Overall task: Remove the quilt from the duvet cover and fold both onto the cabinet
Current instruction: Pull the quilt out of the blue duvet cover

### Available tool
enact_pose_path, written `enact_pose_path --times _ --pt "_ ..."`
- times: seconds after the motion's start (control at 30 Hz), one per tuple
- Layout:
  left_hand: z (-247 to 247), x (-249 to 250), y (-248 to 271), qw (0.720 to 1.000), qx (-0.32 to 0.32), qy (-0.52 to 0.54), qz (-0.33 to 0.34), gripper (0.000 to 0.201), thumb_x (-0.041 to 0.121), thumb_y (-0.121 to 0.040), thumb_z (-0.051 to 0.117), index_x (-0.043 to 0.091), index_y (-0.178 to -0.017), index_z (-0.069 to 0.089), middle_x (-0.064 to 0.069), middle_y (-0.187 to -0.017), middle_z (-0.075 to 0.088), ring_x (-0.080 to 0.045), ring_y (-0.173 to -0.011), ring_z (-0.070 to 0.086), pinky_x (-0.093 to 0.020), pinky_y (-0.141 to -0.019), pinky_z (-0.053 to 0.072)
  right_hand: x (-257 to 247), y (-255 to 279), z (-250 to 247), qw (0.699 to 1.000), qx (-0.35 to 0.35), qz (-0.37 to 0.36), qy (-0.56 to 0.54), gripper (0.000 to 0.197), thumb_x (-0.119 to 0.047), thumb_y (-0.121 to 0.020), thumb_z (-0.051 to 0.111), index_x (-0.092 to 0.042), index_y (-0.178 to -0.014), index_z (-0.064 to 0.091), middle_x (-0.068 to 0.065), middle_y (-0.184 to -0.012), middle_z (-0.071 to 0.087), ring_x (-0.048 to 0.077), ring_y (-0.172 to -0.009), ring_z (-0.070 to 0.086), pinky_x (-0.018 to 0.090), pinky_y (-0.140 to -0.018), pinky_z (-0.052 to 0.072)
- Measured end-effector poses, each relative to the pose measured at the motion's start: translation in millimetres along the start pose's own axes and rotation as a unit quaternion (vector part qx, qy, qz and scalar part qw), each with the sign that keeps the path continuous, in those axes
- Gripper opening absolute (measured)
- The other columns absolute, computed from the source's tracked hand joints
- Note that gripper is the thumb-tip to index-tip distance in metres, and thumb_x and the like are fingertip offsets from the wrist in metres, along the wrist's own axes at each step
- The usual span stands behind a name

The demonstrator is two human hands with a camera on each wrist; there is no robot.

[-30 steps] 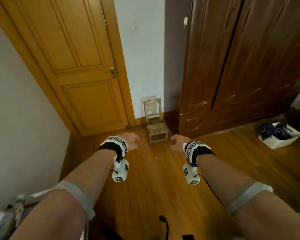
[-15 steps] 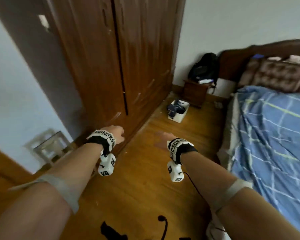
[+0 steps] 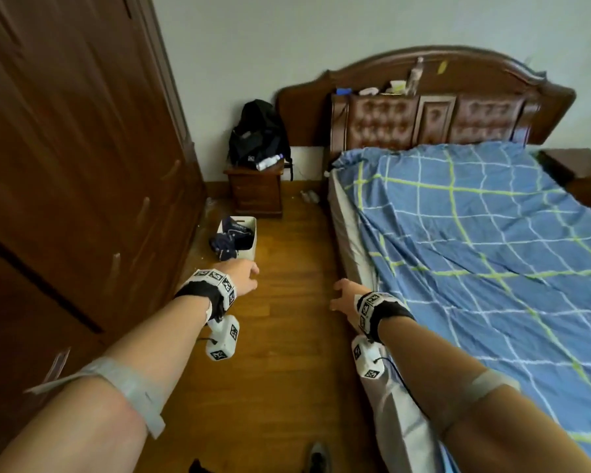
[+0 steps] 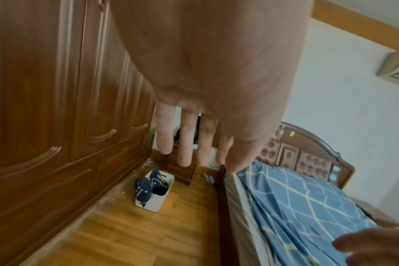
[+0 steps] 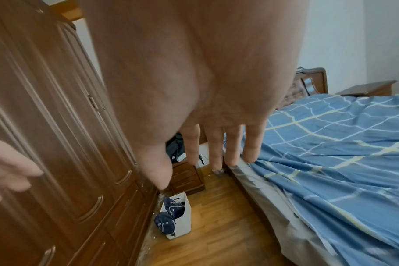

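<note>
Duvet cover, blue with a green and white check, lies spread flat over the bed beneath the wooden headboard, with the quilt presumably inside and out of sight. In the head view both hands are empty: the left hand hovers over the floor on the wardrobe side of the bed, while the right hand hangs just beside the cover's near edge, not touching it. From the left wrist, the fingers point straight and slightly spread toward the bedside cabinet next to the headboard. From the right wrist, its fingers are likewise straight and parted above the cover's edge. I judge the bedding soft, bulky and limp; pinching it at the corners or open hem should work best.
</note>
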State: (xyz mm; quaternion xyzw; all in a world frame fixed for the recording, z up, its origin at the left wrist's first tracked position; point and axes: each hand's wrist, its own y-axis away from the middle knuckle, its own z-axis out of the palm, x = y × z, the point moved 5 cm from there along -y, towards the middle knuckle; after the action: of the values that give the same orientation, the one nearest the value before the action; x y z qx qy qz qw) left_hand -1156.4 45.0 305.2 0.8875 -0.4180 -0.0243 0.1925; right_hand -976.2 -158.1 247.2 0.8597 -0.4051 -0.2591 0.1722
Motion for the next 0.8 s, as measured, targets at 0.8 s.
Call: enact_pose_path --times 0.8 --pt "-227 132 -704 0.969 -0.086 -0.068 0.223 0.037 0.034 -0.095 0.055 0.032 -0.131 0.056 0.005 -0.13 0.061 -0.019 -0.113 0.061 -0.034 -0.094 0.051 21 -526 -333 0.977 0.036 0.173 -0.12 0.059 -0.036 -0.094 0.063 -0.017 -0.145 0.042 0.01 -0.146 0.048 0.029 -0.133 0.047 0.038 -0.108 0.039"
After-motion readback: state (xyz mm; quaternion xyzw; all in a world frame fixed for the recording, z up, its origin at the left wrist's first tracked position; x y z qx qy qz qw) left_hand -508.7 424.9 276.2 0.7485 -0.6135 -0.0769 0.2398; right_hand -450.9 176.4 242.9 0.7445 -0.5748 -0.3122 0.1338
